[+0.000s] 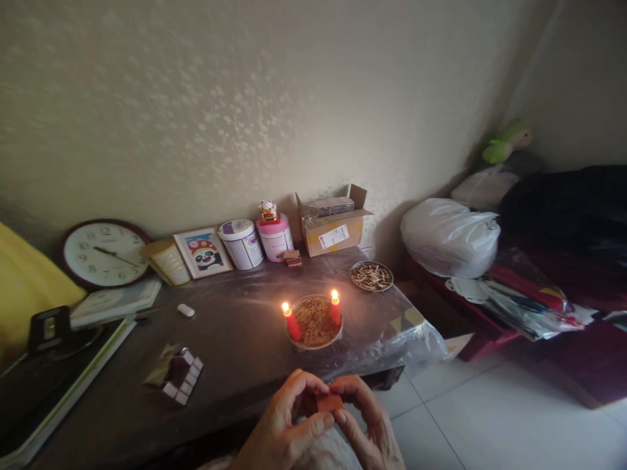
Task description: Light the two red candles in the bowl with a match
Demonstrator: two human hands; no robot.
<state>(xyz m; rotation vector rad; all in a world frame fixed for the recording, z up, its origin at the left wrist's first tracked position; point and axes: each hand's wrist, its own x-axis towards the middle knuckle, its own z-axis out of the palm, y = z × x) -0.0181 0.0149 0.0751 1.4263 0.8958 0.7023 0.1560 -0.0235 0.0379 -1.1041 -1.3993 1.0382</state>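
Observation:
In front of the table's near edge, my left hand (296,418) and my right hand (365,418) hold a small reddish matchbox (329,401) between thumbs and fingertips. The fingers cover its ends. Just beyond them on the table stands a round bowl (317,344) of brown grains. Two red candles burn in it, a left candle (292,324) that leans and a right candle (336,310). Farther right, a round metal plate (353,282) holds many loose matchsticks (372,277). Small boxes (292,258) lie at the back by a pink tin (275,239).
Along the wall stand a clock (105,254), a framed panda picture (203,252), a white tin (241,245) and an open cardboard box (334,230). White-and-dark blocks (184,378) lie at left. Clear plastic sheeting (421,343) hangs over the right edge. A white bag (448,236) is beyond.

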